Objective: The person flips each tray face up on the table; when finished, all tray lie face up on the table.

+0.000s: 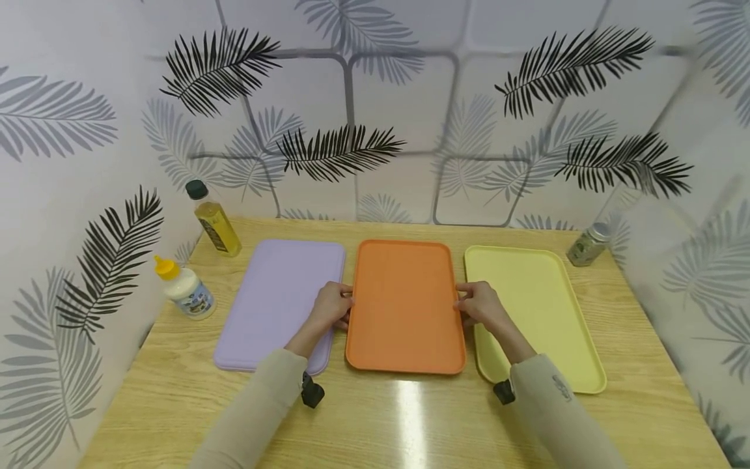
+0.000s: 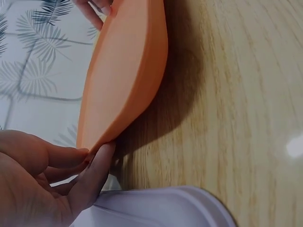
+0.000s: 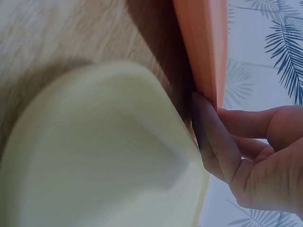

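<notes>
An orange rectangular tray (image 1: 405, 306) lies between my two hands in the head view. At its left edge my left hand (image 1: 333, 305) pinches the rim between thumb and fingers, as the left wrist view also shows. My right hand (image 1: 482, 303) grips the opposite rim; in the right wrist view the thumb and fingers hold the side of the tray (image 3: 206, 52). A shadow under the orange tray's side shows in both wrist views. A purple tray (image 1: 281, 299) lies on the left, partly under my left hand. To the right is a yellow tray (image 1: 533, 306), partly covered by my right forearm.
On the wooden table (image 1: 375, 423), a bottle of yellow oil (image 1: 217, 228) and a white glue bottle (image 1: 190, 293) with a yellow cap stand at the left. A small glass jar (image 1: 588, 245) stands at the back right. A leaf-patterned wall (image 1: 398, 189) borders the back.
</notes>
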`<state>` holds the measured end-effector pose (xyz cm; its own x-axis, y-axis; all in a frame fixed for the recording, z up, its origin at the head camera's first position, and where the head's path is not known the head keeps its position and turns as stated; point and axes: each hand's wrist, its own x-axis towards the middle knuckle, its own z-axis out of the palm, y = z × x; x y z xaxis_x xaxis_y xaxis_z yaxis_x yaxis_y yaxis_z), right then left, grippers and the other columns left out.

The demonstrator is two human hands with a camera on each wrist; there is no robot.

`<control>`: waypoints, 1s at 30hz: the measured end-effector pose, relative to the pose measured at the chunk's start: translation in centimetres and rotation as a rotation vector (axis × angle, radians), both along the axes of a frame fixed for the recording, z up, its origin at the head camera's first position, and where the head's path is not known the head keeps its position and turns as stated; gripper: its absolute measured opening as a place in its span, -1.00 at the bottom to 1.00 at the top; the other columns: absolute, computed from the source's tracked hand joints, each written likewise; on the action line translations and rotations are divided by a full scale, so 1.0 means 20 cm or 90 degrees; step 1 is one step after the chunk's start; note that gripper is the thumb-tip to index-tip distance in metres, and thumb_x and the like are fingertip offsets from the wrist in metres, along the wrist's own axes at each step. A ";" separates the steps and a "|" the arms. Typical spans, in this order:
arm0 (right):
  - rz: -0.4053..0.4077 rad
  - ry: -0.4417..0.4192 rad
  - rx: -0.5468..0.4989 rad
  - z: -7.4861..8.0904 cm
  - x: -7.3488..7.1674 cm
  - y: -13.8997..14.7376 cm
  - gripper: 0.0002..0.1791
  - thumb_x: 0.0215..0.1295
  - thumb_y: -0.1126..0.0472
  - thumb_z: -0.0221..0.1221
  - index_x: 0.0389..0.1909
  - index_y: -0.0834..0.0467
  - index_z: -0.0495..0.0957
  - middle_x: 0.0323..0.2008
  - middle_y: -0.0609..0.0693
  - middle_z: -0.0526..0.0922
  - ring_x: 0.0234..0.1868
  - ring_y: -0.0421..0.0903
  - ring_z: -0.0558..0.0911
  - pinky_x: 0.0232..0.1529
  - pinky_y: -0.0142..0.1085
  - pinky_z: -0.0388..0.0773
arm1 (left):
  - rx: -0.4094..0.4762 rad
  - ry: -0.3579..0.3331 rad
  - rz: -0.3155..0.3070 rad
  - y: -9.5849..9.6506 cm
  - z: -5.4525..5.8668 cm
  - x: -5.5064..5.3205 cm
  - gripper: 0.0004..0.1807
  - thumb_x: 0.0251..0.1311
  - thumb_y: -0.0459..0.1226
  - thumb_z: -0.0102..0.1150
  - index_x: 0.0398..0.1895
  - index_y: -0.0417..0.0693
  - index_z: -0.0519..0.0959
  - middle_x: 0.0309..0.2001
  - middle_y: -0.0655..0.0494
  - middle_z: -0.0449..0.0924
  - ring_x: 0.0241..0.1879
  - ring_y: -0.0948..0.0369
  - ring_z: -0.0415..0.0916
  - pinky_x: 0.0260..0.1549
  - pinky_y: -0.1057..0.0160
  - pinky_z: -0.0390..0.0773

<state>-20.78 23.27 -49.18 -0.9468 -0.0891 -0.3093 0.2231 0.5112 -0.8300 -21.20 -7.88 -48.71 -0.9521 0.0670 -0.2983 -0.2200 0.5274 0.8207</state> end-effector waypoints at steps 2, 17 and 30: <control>-0.001 0.002 0.007 0.00 0.00 0.00 -0.38 0.24 0.46 0.13 0.32 0.46 0.24 -0.07 0.41 0.58 -0.31 0.03 0.69 -0.48 -0.18 0.67 | -0.047 0.031 -0.008 0.01 -0.01 0.00 -0.61 0.22 -0.47 0.10 0.14 -0.30 0.53 -0.34 -0.13 0.66 -0.62 0.16 0.53 -0.63 0.18 0.64; 0.012 0.050 0.111 0.02 0.00 -0.03 -0.40 0.10 0.53 0.07 0.25 0.49 0.33 -0.29 0.34 0.67 -0.52 0.01 0.68 -0.60 -0.22 0.64 | -0.107 0.077 -0.023 0.04 0.00 0.01 -0.63 0.22 -0.49 0.02 0.10 -0.35 0.55 -0.32 -0.18 0.67 -0.64 0.03 0.60 -0.70 0.25 0.60; 0.044 0.127 0.246 0.07 0.02 -0.06 -0.58 0.27 0.35 0.06 0.12 0.48 0.47 -0.29 0.31 0.69 -0.59 -0.06 0.63 -0.60 -0.28 0.56 | -0.160 0.134 -0.056 -0.06 0.01 0.02 -0.60 0.26 -0.39 -0.03 0.14 -0.34 0.51 -0.50 -0.10 0.60 -0.75 0.27 0.31 -0.78 0.40 0.30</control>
<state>-20.29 22.15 -47.76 -0.9872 -0.0676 -0.1447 0.0330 0.8002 -0.5989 -20.88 -9.14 -48.52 -0.9885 0.1005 -0.1129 -0.0042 0.7284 0.6852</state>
